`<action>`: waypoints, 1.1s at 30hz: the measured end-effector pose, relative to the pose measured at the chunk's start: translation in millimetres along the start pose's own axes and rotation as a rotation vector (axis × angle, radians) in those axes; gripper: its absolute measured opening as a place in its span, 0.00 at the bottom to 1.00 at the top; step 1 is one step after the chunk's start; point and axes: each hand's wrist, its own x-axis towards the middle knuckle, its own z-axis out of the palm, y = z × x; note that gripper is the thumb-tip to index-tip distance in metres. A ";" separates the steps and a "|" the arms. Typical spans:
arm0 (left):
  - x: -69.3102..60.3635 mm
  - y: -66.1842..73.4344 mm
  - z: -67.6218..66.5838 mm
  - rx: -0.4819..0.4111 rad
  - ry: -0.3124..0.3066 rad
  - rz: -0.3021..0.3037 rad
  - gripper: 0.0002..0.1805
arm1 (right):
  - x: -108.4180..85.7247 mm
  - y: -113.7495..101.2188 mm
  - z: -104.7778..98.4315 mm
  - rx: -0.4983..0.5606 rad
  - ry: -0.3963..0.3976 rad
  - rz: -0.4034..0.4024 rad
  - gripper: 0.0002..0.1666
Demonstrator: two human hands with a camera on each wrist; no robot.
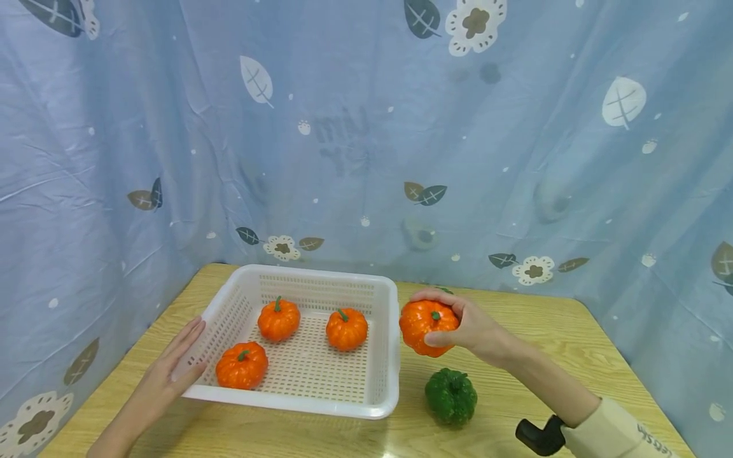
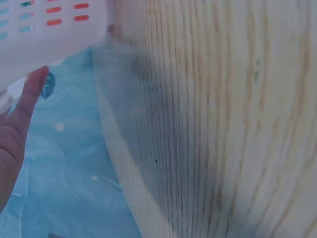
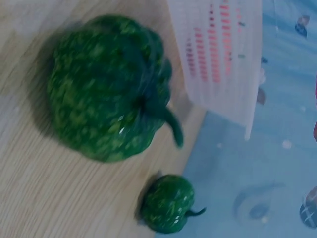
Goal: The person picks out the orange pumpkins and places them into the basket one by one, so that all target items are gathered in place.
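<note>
My right hand (image 1: 476, 326) grips an orange pumpkin (image 1: 422, 321) just right of the white basket (image 1: 298, 403), with the thumb on its near side and fingers over the top. Three orange pumpkins sit inside the basket: one at the back left (image 1: 279, 320), one toward the right (image 1: 347, 330) and one at the front left (image 1: 243, 366). At the basket's left end, my left hand (image 1: 163, 372) rests with straight fingers against the wall. A green pumpkin (image 3: 106, 91) sits below the right hand. Farther back is another green pumpkin (image 3: 168, 204), mostly hidden behind that hand in the head view.
Everything stands on a wood-grain table (image 1: 550, 337). A blue patterned curtain (image 1: 355, 159) hangs behind and along both sides of it. A black device (image 1: 541, 435) is strapped at the right wrist, by the cream sleeve (image 1: 615, 432).
</note>
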 end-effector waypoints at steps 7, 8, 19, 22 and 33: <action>1.9 1.1 -1.6 0.002 -0.001 0.008 0.38 | 9.0 -4.6 17.7 0.032 -0.058 -0.021 0.31; 1.9 1.0 -1.8 0.004 0.000 0.007 0.38 | 12.0 -4.4 20.4 0.042 -0.064 -0.020 0.31; -0.9 -1.0 -0.5 0.000 0.001 0.006 0.38 | 48.2 1.9 47.5 0.119 -0.142 -0.009 0.34; -0.7 0.0 -0.4 0.001 0.004 0.011 0.38 | 56.3 1.4 53.0 0.092 -0.152 -0.014 0.34; 0.2 2.1 -0.5 -0.003 0.002 0.006 0.37 | 76.9 8.3 68.4 0.065 -0.214 0.010 0.38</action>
